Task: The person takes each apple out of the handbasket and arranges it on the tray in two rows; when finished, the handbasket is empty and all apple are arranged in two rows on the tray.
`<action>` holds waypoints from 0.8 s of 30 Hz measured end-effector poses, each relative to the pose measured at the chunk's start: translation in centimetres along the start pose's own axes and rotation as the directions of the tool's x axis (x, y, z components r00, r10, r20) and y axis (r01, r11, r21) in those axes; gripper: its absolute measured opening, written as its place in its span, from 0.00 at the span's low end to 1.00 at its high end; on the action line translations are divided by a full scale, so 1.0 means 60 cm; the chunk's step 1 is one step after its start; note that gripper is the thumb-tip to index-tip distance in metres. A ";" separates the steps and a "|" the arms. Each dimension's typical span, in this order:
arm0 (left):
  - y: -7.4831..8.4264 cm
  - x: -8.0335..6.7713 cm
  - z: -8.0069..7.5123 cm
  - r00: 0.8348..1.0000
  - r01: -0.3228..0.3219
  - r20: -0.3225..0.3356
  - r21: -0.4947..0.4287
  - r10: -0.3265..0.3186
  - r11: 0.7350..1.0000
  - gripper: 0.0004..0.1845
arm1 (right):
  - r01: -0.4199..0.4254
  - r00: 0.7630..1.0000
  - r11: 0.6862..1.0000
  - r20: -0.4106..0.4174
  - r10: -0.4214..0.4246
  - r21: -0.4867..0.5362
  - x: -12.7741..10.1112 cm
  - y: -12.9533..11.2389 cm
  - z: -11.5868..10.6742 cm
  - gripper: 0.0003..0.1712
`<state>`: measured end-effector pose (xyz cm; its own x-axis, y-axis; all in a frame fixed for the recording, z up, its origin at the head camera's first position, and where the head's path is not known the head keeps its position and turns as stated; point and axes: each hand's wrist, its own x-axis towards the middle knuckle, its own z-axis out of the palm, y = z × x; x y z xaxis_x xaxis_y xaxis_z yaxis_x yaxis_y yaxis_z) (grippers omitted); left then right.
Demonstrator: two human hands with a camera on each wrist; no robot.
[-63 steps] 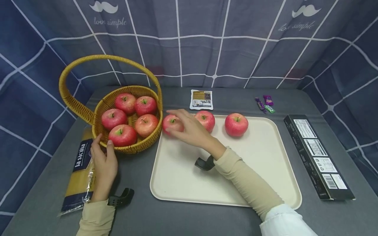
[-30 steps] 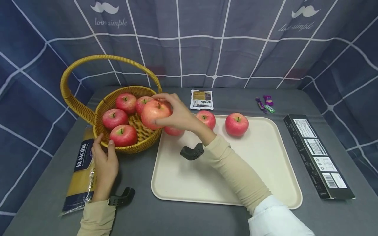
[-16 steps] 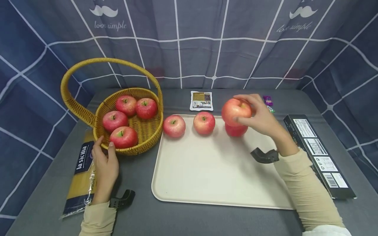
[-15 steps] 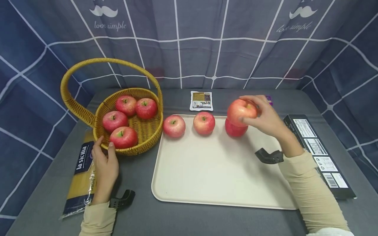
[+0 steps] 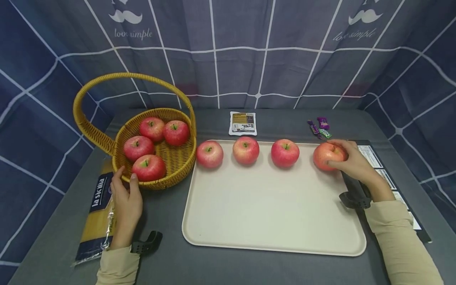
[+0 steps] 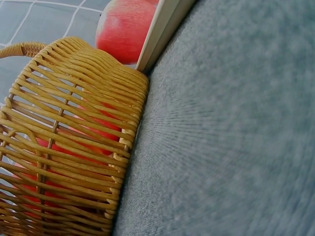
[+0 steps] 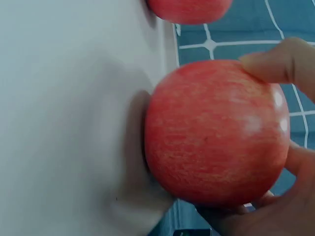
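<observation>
A red apple [image 5: 325, 156] is between the thumb and fingers of my right hand [image 5: 356, 164], at the far right corner of the cream tray [image 5: 272, 213]. The right wrist view shows the gripped apple [image 7: 216, 132] low against the tray, thumb on one side, fingers on the other. My left hand [image 5: 127, 202] touches the near left rim of the yellow wicker basket [image 5: 178, 174], fingers fairly straight. Several apples lie inside the basket. Three more stand along the tray's far edge, including a left apple [image 5: 209, 154]. The left wrist view shows the basket's side, but no hand.
A spaghetti bag [image 5: 94, 221] lies left of my left hand. Behind the tray is a small white-edged packet [image 5: 243, 123]; small wrapped candies [image 5: 323, 123] lie at the back right. A long black box [image 5: 367, 150] is partly under my right arm.
My right hand has taken an apple from the basket and carried it right, past the other apples, down to the tray's far right corner. My left hand stays at the basket.
</observation>
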<state>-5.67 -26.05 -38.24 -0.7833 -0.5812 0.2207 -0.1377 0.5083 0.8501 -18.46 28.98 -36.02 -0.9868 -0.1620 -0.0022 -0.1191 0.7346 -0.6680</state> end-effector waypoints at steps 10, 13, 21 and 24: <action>0.000 -0.002 -0.003 1.000 0.008 0.016 0.001 -0.008 1.000 0.26 | 0.066 0.997 0.998 0.046 -0.067 0.008 -0.002 -0.023 -0.006 0.43; -0.001 -0.003 -0.007 1.000 0.017 0.013 0.008 -0.017 1.000 0.26 | 0.101 0.995 0.994 -0.008 -0.100 0.045 0.000 -0.074 -0.001 0.41; -0.002 -0.001 -0.006 1.000 0.012 0.010 -0.005 -0.012 1.000 0.26 | 0.456 0.881 0.869 0.039 -0.471 0.192 0.036 -0.263 0.098 0.29; -0.002 0.001 -0.001 1.000 -0.003 0.019 -0.013 0.003 1.000 0.26 | 0.549 0.797 0.802 0.141 -0.587 0.233 0.057 -0.331 0.159 0.27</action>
<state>-5.66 -26.20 -38.27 -0.7949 -0.5676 0.2143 -0.1276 0.5017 0.8556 -18.40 7.55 -29.88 -0.7013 -0.6533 0.2853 -0.6121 0.3466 -0.7108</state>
